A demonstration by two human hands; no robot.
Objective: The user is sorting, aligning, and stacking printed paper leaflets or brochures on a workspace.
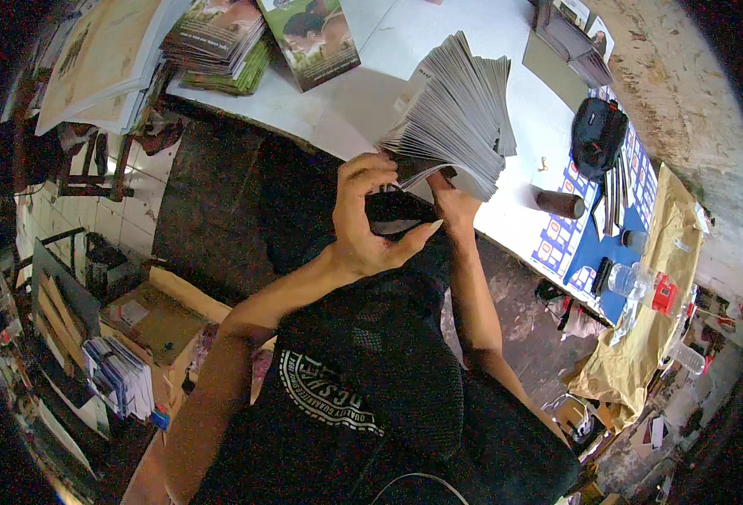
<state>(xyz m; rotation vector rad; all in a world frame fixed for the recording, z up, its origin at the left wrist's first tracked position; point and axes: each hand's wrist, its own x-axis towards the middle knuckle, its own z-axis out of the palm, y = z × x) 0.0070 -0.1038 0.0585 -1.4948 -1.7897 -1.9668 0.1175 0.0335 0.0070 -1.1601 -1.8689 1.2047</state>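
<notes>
A thick stack of printed sheets (pixel 457 118) is fanned out above the near edge of the white table, its many pale edges spread like a hand fan. My right hand (pixel 458 209) grips the stack from below at its near end; most of its fingers are hidden by the sheets. At the stack's lower left corner is my left hand (pixel 356 215), its fingers bent and their tips at the corner of the sheets. Its thumb is held well apart from the fingers, with a gap between, and points toward my right wrist.
Booklets (pixel 220 38) lie piled at the table's far left, beside another booklet with a green cover (pixel 313 38). To the right are a black pouch (pixel 599 139), a dark cylinder (pixel 561 204), a clear bottle (pixel 628 280) and brown paper (pixel 641 337). A cardboard box (pixel 157 324) stands lower left.
</notes>
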